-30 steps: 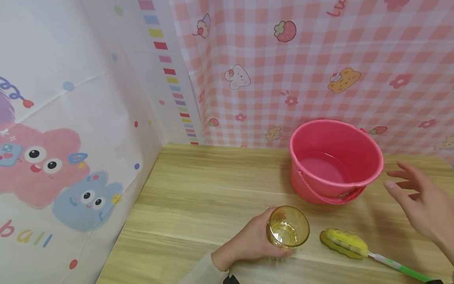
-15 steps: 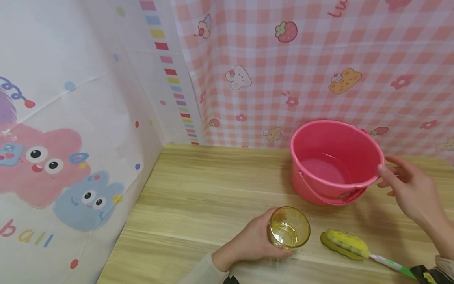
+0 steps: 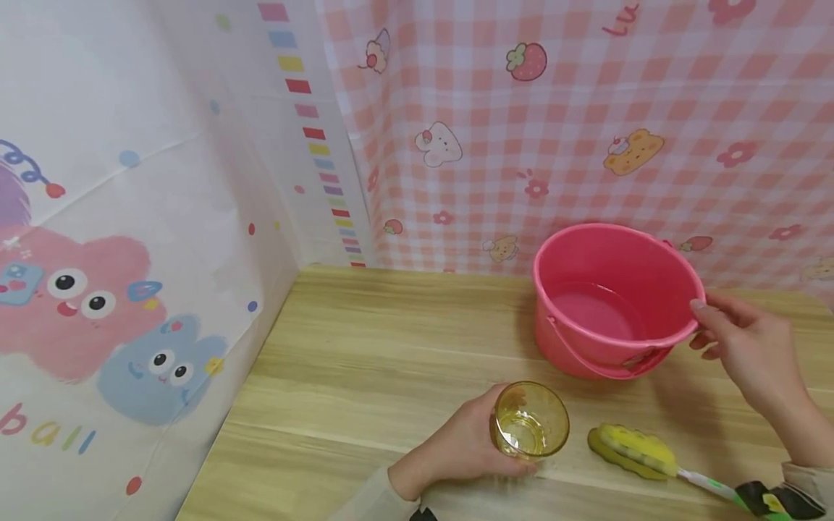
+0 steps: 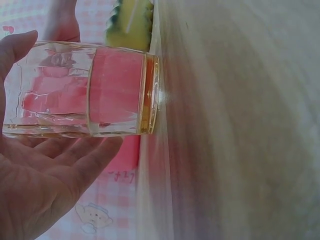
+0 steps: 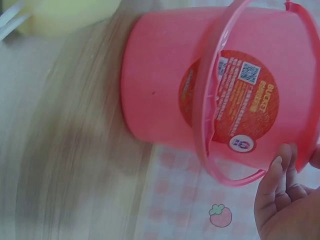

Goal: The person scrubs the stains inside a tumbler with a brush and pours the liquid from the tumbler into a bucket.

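left hand (image 3: 465, 443) holds amber glass (image 3: 533, 418), left of sponge brush (image 3: 633, 450) | right hand (image 3: 756, 351) pinches rim of pink bucket (image 3: 612, 257), upright on table (image 3: 365, 369) | risk: one-sided tug could tip bucket or drag it into glass

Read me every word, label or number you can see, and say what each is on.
"BUCKET": round red label on the pink bucket.
"ball": white cartoon sheet.
"Lu", cut off: pink checked curtain.
Too small or blurred to read: the label's other print; lettering on the curtain in the left wrist view.
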Demonstrator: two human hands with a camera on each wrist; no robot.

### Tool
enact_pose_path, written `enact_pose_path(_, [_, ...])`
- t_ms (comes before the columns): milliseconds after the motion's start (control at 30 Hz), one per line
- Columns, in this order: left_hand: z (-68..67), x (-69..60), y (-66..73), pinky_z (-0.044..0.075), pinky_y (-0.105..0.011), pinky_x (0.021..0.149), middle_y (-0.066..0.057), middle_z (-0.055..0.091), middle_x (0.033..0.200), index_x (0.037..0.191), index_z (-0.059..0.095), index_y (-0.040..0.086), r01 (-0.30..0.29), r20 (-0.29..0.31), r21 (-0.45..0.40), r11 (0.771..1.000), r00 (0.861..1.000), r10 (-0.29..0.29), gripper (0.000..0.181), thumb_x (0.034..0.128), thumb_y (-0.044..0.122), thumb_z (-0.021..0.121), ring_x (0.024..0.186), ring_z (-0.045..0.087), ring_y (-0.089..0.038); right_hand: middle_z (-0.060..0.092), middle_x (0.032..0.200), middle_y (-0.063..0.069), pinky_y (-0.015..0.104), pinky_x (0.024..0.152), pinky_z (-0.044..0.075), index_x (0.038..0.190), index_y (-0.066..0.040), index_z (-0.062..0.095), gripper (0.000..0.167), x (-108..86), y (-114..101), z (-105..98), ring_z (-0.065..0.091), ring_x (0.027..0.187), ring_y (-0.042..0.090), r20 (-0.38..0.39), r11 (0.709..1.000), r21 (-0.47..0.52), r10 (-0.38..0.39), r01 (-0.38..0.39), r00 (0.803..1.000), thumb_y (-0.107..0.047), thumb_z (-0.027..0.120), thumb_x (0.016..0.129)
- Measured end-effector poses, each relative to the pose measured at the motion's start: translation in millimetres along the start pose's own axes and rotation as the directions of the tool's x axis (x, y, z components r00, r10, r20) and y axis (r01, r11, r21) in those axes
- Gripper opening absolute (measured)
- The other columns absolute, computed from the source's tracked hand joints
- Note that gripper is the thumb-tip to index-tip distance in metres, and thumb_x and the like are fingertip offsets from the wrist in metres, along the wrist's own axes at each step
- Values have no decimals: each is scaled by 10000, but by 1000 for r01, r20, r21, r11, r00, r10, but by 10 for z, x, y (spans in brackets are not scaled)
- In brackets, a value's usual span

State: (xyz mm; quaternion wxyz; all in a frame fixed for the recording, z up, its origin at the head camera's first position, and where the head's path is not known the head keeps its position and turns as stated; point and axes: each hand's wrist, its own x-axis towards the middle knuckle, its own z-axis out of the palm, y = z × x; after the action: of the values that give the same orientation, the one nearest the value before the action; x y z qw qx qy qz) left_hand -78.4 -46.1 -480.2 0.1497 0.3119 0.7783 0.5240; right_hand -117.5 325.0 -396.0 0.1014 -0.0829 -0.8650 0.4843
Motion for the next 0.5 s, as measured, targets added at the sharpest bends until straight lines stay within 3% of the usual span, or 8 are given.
enact_pose_path(500, [8, -9, 17, 479, -276, 1084, 45, 649, 1318, 1438, 523, 175, -44, -39, 31, 999, 998, 45, 868, 708, 214, 990, 1210, 612, -69, 675, 730, -143, 195, 532, 554, 1455, 168, 453, 609, 7, -96, 22, 614, 628, 59, 34, 991, 99, 85, -88, 996, -274, 614, 1068])
